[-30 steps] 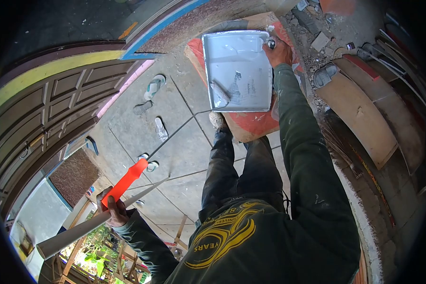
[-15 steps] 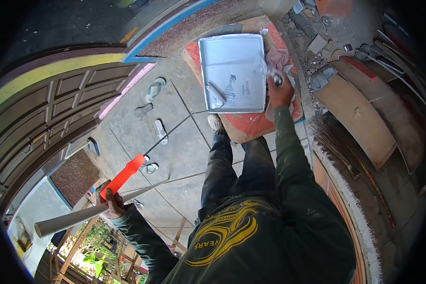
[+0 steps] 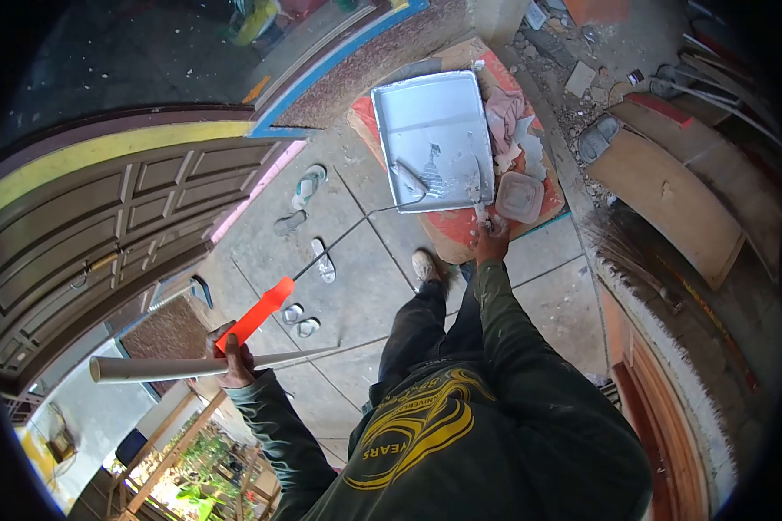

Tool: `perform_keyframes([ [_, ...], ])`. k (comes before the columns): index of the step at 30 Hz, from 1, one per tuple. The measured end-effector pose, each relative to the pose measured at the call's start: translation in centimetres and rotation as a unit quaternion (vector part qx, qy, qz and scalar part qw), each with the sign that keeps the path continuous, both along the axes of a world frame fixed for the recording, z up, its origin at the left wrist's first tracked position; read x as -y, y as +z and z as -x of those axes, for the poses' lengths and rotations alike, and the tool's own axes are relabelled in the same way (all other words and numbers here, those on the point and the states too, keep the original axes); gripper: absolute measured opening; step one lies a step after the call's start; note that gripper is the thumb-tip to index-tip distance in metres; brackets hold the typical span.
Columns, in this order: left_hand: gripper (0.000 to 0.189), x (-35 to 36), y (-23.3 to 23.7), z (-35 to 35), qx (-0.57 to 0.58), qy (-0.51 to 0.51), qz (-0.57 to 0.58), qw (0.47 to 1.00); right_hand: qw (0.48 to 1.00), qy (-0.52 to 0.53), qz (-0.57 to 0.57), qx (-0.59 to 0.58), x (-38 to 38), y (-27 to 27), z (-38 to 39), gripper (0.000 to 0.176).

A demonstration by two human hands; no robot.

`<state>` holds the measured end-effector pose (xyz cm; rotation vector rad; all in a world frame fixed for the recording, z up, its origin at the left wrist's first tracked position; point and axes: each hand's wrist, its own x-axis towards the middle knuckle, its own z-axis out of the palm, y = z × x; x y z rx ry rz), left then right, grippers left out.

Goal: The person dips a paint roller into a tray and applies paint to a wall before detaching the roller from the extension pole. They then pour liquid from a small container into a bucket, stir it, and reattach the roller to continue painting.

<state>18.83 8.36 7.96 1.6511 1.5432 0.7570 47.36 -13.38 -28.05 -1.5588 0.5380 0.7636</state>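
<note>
My left hand point(image 3: 233, 358) is closed round the orange handle of a paint roller point(image 3: 268, 306). A long white pole point(image 3: 148, 368) runs through the same grip. The roller's wire frame reaches across to the paint tray point(image 3: 488, 165), where its sleeve point(image 3: 408, 180) lies in the pale paint. Next to the tray's near right corner, my right hand point(image 3: 493, 236) is closed, fingers pinched around a small whitish thing whose kind I cannot make out. A clear plastic tub point(image 3: 520, 198) stands just beyond that hand, with a pink cloth point(image 3: 504, 117) farther back.
The tray stands on a worn red and brown board point(image 3: 450, 227). Slippers point(image 3: 323, 260) lie on the concrete floor point(image 3: 356, 300) to the left. Curved brown panels point(image 3: 669, 195) and rubble point(image 3: 552, 52) are on the right. A panelled door point(image 3: 148, 182) borders the left.
My right hand has come back from beside the cloth to the tray's near corner, uncovering the plastic tub. My left hand has shifted slightly right in view with the roller and pole.
</note>
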Motion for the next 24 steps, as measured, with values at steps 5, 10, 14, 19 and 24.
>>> perform_keyframes([
  [5, 0.021, 0.5, 0.2, 0.0, 0.027, -0.027, 0.028, 0.999, 0.906, 0.304, 0.133, 0.263, 2.8, -1.6, 8.2, 0.024],
  [10, 0.021, 2.8, 0.4, -0.5, 0.039, -0.07, 0.032, 0.996, 0.819, 0.306, -0.345, -0.34, -7.8, 18.2, 14.5, 0.067],
  [14, 0.023, 5.0, 0.7, -0.5, 0.012, -0.15, 0.007, 0.989, 0.771, 0.124, -0.482, -0.396, -11.9, 25.7, 16.2, 0.054],
  [19, 0.03, 7.7, 1.1, 0.4, 0.053, -0.186, -0.031, 0.981, 0.809, 0.052, -0.483, -0.331, -12.3, 25.8, 17.5, 0.019],
  [24, 0.033, 10.2, -0.5, 6.4, 0.204, -0.191, 0.033, 0.96, 0.798, 0.044, -0.503, -0.329, -9.8, 28.5, 16.5, 0.008],
])
